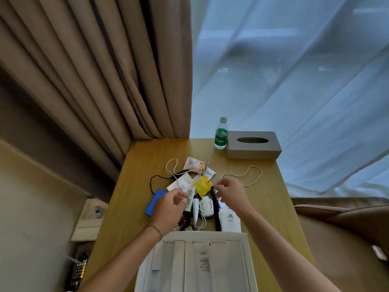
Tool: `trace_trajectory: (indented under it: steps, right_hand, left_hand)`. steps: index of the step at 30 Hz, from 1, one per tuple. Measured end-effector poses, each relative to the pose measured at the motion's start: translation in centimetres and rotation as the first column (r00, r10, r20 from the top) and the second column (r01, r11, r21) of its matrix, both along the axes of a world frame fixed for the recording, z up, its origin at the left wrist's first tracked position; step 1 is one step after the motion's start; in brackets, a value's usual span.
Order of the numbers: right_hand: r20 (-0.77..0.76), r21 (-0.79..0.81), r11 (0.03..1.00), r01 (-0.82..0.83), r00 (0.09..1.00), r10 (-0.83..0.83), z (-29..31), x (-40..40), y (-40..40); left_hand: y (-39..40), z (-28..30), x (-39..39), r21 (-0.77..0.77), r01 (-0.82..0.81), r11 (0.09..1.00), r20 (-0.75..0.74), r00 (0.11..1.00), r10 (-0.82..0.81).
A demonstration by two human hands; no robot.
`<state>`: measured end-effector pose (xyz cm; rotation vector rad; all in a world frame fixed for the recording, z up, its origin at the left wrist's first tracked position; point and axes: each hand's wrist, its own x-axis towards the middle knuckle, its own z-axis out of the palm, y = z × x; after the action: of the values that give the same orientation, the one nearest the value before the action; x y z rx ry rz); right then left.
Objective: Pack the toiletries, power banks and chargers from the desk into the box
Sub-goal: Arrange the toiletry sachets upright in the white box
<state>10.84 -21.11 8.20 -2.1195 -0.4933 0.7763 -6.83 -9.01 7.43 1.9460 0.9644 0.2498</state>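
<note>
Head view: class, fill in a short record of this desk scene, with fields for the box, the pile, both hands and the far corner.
box: white box, open, at near desk edge
pile: packets, cables, blue power bank
left hand: over pile, grip unclear
right hand: over pile, grip unclear
far corner: water bottle beside grey tissue box

The box (197,262) lies on the near edge of the desk (134,199). Behind it lies the heap of sachets (200,165), with the power bank (154,202) on its left. At the far edge the bottle (221,133) stands left of the tissue box (253,145), touching it.
</note>
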Motion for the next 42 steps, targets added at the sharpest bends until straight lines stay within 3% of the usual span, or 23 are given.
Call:
trace_trajectory:
  steps: [11, 19, 31, 34, 37, 39, 42]
  right_hand:
    - [0.206, -0.274, 0.956, -0.102, 0.965, 0.162, -7.4, 8.2, 8.5]
    - [0.298, -0.493, 0.856, -0.155, 0.894, 0.334, -11.7, 10.1, 11.7]
    - [0.318, -0.518, 0.849, -0.105, 0.898, 0.305, -14.3, 10.7, 12.6]
    - [0.241, -0.349, 0.933, -0.085, 0.954, 0.177, -13.3, 10.7, 12.1]
    - [-0.045, -0.038, 0.998, 0.055, 0.997, -0.057, -12.0, 10.6, 10.9]
    - [-0.289, 0.123, 0.969, 0.214, 0.942, -0.171, -11.1, 10.2, 9.9]
    - [-0.467, 0.207, 0.906, 0.37, 0.851, -0.24, -10.1, 9.7, 8.7]
  left_hand:
    - [4.4, -3.9, 3.6, 0.032, 0.001, 0.999, -0.256, 0.967, 0.007]
    - [6.3, -5.6, 3.5, 0.108, 0.013, 0.994, -0.329, 0.944, 0.023]
    - [7.1, -7.0, 4.3, 0.171, 0.094, 0.981, -0.374, 0.927, -0.024]
    - [7.4, -7.4, 5.0, 0.232, 0.145, 0.962, -0.404, 0.914, -0.041]
    - [7.9, -8.1, 5.7, 0.292, 0.177, 0.94, -0.447, 0.894, -0.03]
    - [8.2, -8.8, 6.2, 0.322, 0.195, 0.926, -0.481, 0.877, -0.018]
    - [8.6, -9.9, 7.1, 0.337, 0.225, 0.914, -0.538, 0.843, -0.009]
